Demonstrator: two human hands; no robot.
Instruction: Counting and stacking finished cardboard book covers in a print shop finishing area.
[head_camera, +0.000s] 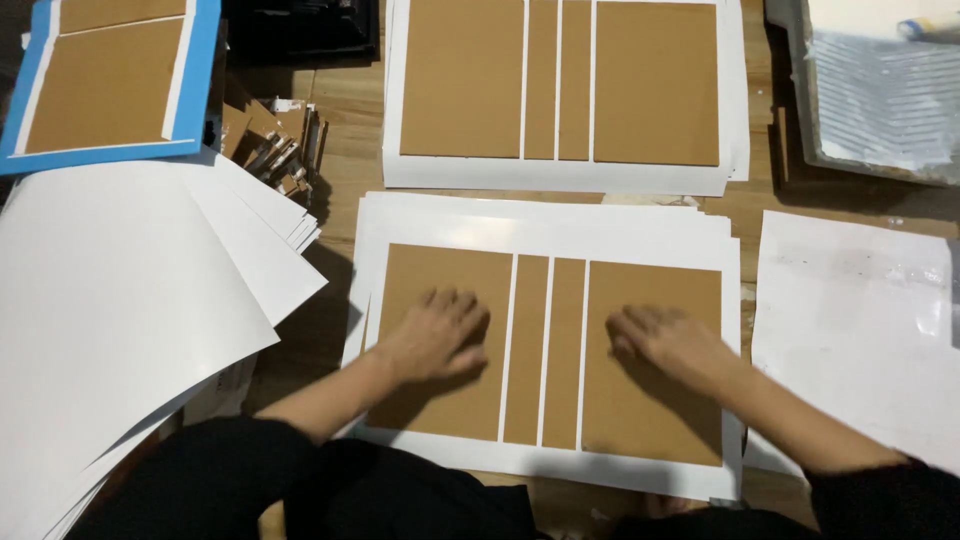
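Note:
A white sheet (540, 225) lies on top of a stack in front of me, with brown cardboard pieces laid on it: a wide left panel (440, 270), two narrow strips (545, 350) and a wide right panel (655, 400). My left hand (435, 335) presses flat on the left panel, fingers slightly spread. My right hand (665, 340) rests flat on the right panel. Neither hand holds anything.
A second white sheet with the same cardboard layout (560, 90) lies further away. A fanned pile of white sheets (120, 300) sits at left, a blue-edged board (110, 80) at far left, a tray (880, 90) at far right, and a plastic-covered sheet (850, 330) at right.

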